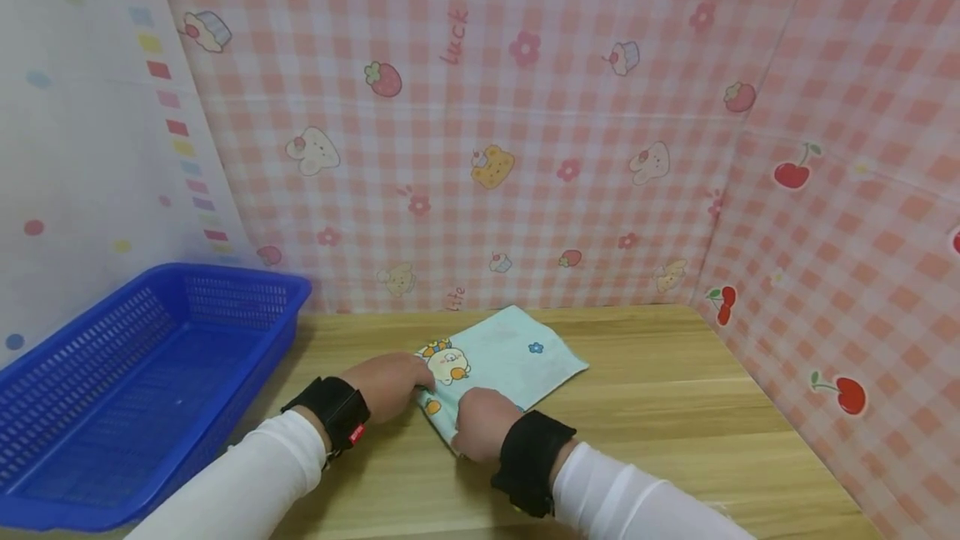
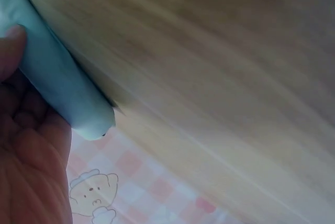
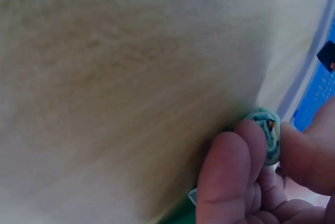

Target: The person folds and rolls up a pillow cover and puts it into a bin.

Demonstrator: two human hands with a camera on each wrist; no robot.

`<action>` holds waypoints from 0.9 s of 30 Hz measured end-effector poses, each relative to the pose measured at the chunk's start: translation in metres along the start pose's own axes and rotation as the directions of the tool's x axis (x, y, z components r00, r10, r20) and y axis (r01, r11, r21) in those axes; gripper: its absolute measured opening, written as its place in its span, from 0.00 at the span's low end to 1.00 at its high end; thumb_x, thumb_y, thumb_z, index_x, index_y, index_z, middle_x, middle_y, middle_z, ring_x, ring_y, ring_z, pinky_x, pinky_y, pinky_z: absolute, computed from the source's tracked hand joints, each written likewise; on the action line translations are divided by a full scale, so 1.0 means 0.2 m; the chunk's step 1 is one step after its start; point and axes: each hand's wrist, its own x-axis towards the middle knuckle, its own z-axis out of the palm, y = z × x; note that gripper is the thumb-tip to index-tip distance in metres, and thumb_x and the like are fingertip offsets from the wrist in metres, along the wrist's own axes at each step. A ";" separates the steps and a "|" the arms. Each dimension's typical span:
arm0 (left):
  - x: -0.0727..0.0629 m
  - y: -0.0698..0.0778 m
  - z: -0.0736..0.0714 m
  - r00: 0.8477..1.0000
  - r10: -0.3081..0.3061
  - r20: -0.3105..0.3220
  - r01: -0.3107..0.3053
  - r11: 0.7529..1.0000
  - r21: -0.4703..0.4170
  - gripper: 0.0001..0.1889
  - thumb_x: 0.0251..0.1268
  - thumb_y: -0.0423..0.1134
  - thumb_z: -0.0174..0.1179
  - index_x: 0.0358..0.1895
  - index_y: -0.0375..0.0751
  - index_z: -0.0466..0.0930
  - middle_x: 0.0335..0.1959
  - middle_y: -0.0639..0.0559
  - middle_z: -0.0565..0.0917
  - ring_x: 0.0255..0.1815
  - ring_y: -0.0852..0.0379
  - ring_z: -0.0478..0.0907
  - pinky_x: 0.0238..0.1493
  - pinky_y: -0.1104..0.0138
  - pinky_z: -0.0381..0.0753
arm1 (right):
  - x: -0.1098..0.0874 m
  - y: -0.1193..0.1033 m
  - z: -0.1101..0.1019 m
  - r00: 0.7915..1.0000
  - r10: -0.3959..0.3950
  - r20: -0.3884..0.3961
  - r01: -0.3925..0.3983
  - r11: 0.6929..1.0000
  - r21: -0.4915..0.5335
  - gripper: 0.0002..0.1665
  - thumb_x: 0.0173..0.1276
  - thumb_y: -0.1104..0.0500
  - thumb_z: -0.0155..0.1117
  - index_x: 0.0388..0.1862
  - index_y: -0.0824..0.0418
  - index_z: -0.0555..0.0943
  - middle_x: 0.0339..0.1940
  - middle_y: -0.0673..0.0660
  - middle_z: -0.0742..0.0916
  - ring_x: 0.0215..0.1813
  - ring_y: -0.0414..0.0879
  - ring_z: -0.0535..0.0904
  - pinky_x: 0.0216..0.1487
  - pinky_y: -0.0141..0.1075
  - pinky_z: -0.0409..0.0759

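A mint-green cloth [image 1: 517, 361] printed with a cartoon animal, oranges and a blue flower lies on the table, its near edge rolled up. My left hand [image 1: 390, 386] holds the roll at its left end. In the left wrist view the thumb rests on the rolled cloth [image 2: 63, 77] and the fingers lie under it. My right hand [image 1: 483, 425] pinches the near end of the roll. The right wrist view shows the coiled end [image 3: 268, 132] between thumb and fingertips. The right hand hides part of the cloth in the head view.
A blue plastic basket [image 1: 161, 407] with perforated sides stands to the left. The wooden table [image 1: 675, 440] extends to the right of the cloth. Behind it hangs a pink checked curtain [image 1: 450, 215], and another patterned sheet [image 1: 847, 232] covers the right side.
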 end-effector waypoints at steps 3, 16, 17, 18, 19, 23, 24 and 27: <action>0.02 0.00 -0.01 0.999 -0.025 0.032 0.026 0.999 -0.022 0.11 0.74 0.30 0.60 0.48 0.48 0.90 0.49 0.54 0.88 0.54 0.55 0.85 0.63 0.59 0.82 | 0.01 0.02 -0.01 0.998 0.037 0.052 -0.043 0.993 0.112 0.11 0.71 0.58 0.70 0.29 0.61 0.85 0.20 0.50 0.84 0.24 0.41 0.77 0.34 0.32 0.75; 0.07 -0.01 0.03 0.997 -0.076 -0.019 0.071 0.979 -0.189 0.10 0.72 0.28 0.63 0.37 0.49 0.86 0.42 0.56 0.86 0.48 0.55 0.84 0.56 0.57 0.84 | 0.05 0.13 -0.04 0.975 0.151 0.164 -0.197 0.927 0.320 0.19 0.69 0.55 0.75 0.20 0.61 0.83 0.14 0.50 0.82 0.16 0.41 0.76 0.24 0.31 0.75; 0.07 -0.01 0.04 0.996 -0.079 -0.037 0.070 0.979 -0.192 0.10 0.71 0.28 0.64 0.36 0.50 0.86 0.41 0.57 0.85 0.47 0.57 0.84 0.54 0.59 0.84 | 0.05 0.13 -0.03 0.976 0.151 0.156 -0.193 0.932 0.307 0.20 0.69 0.54 0.75 0.19 0.61 0.82 0.13 0.49 0.81 0.15 0.40 0.75 0.23 0.30 0.74; 0.07 -0.01 0.04 0.996 -0.067 -0.061 0.055 0.982 -0.183 0.10 0.69 0.28 0.65 0.34 0.50 0.86 0.40 0.58 0.84 0.45 0.57 0.83 0.52 0.60 0.84 | 0.05 0.13 -0.03 0.978 0.149 0.143 -0.187 0.935 0.301 0.21 0.68 0.55 0.76 0.18 0.60 0.81 0.12 0.49 0.80 0.15 0.41 0.74 0.22 0.30 0.72; 0.07 -0.01 0.04 0.995 -0.052 -0.087 0.038 0.987 -0.157 0.10 0.68 0.28 0.67 0.33 0.50 0.87 0.38 0.58 0.83 0.42 0.58 0.82 0.50 0.62 0.84 | 0.04 0.12 -0.03 0.982 0.141 0.122 -0.172 0.941 0.293 0.21 0.68 0.55 0.76 0.18 0.60 0.80 0.12 0.49 0.79 0.15 0.41 0.73 0.22 0.31 0.71; 0.05 0.00 0.05 0.988 0.027 -0.151 -0.033 0.999 -0.035 0.09 0.62 0.28 0.69 0.33 0.49 0.92 0.34 0.58 0.80 0.38 0.58 0.78 0.47 0.65 0.82 | 0.01 0.07 -0.01 0.999 0.049 -0.023 -0.044 0.979 0.197 0.16 0.65 0.62 0.76 0.22 0.58 0.79 0.16 0.49 0.79 0.20 0.42 0.72 0.26 0.33 0.70; 0.04 0.00 0.05 0.988 0.035 -0.150 -0.038 0.999 -0.018 0.09 0.60 0.28 0.69 0.34 0.48 0.92 0.35 0.58 0.80 0.39 0.58 0.78 0.48 0.64 0.82 | 0.00 0.05 0.00 0.998 0.016 -0.059 -0.007 0.990 0.141 0.14 0.65 0.63 0.75 0.23 0.57 0.79 0.18 0.48 0.80 0.23 0.42 0.73 0.28 0.33 0.72; 0.02 0.00 0.03 0.993 0.025 -0.112 -0.026 1.000 -0.011 0.11 0.58 0.26 0.70 0.37 0.47 0.93 0.36 0.58 0.81 0.43 0.57 0.78 0.53 0.62 0.82 | -0.03 0.00 0.01 0.990 -0.060 -0.125 0.054 0.997 -0.050 0.09 0.66 0.65 0.71 0.28 0.57 0.81 0.23 0.48 0.81 0.27 0.42 0.73 0.34 0.33 0.75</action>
